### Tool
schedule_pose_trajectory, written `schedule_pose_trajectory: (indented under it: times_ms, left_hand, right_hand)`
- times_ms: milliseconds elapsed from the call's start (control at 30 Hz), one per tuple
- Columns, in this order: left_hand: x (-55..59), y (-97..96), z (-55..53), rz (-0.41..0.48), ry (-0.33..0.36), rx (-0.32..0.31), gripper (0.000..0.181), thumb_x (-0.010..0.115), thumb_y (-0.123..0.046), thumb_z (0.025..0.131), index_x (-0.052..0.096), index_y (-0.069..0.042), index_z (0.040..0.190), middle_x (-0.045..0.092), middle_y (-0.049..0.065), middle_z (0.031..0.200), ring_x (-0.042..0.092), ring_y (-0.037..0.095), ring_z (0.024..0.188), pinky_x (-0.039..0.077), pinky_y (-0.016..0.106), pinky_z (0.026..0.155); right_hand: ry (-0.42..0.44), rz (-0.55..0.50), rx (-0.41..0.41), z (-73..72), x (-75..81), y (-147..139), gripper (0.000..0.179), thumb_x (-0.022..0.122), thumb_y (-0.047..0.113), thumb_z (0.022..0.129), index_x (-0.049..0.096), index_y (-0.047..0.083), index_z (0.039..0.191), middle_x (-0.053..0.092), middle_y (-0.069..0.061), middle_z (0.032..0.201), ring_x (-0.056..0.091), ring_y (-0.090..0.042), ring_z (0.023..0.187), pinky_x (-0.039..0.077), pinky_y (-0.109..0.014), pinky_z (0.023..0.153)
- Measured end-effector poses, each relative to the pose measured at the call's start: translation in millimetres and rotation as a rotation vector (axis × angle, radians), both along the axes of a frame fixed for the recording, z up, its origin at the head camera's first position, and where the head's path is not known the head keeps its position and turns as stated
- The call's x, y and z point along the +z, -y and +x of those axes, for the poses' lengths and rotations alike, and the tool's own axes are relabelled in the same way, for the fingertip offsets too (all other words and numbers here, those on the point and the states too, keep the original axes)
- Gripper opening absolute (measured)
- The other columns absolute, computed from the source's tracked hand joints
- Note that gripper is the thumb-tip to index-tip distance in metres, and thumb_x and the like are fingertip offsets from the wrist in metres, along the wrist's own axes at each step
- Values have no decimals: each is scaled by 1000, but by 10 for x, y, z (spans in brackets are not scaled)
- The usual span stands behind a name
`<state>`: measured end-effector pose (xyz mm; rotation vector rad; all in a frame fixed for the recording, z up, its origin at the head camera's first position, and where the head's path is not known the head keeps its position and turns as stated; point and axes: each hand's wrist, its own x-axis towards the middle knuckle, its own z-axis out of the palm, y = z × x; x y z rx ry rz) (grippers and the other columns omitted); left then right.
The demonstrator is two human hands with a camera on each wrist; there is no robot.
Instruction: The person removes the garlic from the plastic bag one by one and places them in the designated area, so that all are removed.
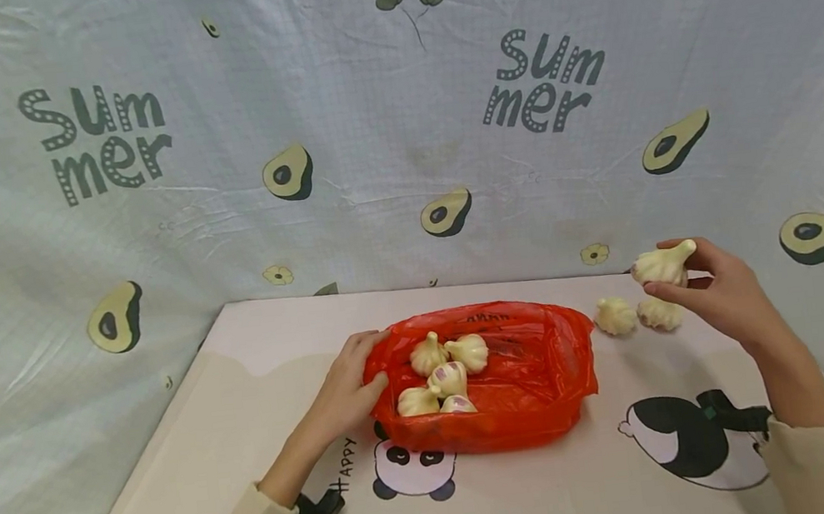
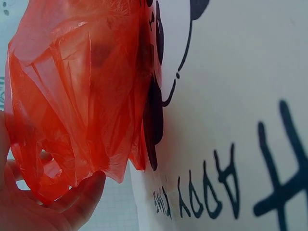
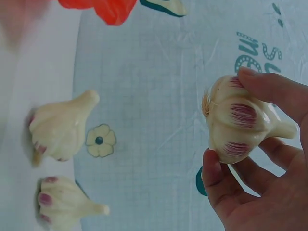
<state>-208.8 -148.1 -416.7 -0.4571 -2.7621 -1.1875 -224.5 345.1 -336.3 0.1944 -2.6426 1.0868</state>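
Note:
Between the thumb and fingers of my right hand (image 1: 731, 295) is a garlic bulb (image 3: 238, 120), held in the air above the table's right side. It is cream with purple streaks, and its stem points toward the palm. A red plastic bag (image 1: 491, 431) lies mid-table with its mouth spread wide. Several garlic bulbs (image 1: 449, 379) rest in the left part of the bag. My left hand (image 1: 350, 385) grips the bag's left rim, and thin plastic hides part of the fingers in the left wrist view. Two more bulbs, one left (image 1: 615, 316) and one right (image 1: 660, 315), sit below the raised hand.
The white table (image 1: 276, 330) carries printed pandas and lettering. Behind it hangs a pale curtain (image 1: 359, 112) with avocado prints, which also runs along the left side. Black wrist mounts, left (image 1: 320, 511) and right (image 1: 733, 414), sit under the wrists.

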Motion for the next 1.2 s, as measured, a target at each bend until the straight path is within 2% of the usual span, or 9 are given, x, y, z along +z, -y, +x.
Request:
schedule_pose_trajectory:
  times_ms: [133,367,533,733,833,1000,1100,1200]
  left_hand:
    - [-14,1,2,-3,1,-1,58,60,-7,95,49,-13,152,48,13,153,52,35,139,54,56,106]
    - [-15,-2,-1,5,0,-4,58,60,-7,95,49,-14,152,47,12,153,52,35,140,53,57,107]
    - [-18,-3,8,8,9,4,58,61,-7,95,49,-15,152,48,12,153,52,34,140,53,57,107]
    - [-19,-3,15,11,15,11,59,61,-8,95,49,-16,152,47,12,154,51,34,141,53,57,106]
    - [-18,2,15,8,15,12,59,61,-8,95,49,-16,152,47,12,154,51,35,141,53,57,106]
    - [-14,10,21,7,19,19,59,61,-8,95,49,-16,152,47,11,154,51,34,141,54,56,106]
    - [-7,9,21,7,17,20,59,61,-9,95,49,-16,152,47,11,154,51,34,141,54,56,105]
    - [5,7,18,6,13,17,59,61,-9,95,49,-16,152,48,12,153,51,35,140,54,56,105]
  right_hand:
    - [8,13,-19,3,-29,-61,65,77,29,93,48,5,146,53,14,111,55,9,84,52,-17,64]
    - [8,-5,-47,-28,-75,-242,64,77,33,93,48,7,144,51,25,107,53,12,87,50,-13,66]
    - [9,-14,-69,-48,-113,-336,61,77,33,93,49,9,142,50,28,106,49,11,90,49,-10,66]
    - [14,1,-95,-64,-145,-386,65,76,35,94,47,4,143,49,30,104,46,9,92,47,-10,65]
    - [20,15,-104,-76,-158,-404,67,75,35,94,46,2,144,49,25,106,44,10,92,46,-10,64]
    - [42,41,-130,-122,-170,-449,70,74,39,94,46,2,146,53,6,119,39,11,95,44,-9,64]
    - [56,51,-145,-145,-174,-486,72,74,41,94,44,2,147,53,0,123,36,11,97,43,-9,64]
    - [63,54,-152,-163,-174,-515,72,73,41,95,44,1,147,53,-5,126,39,7,100,42,-10,64]
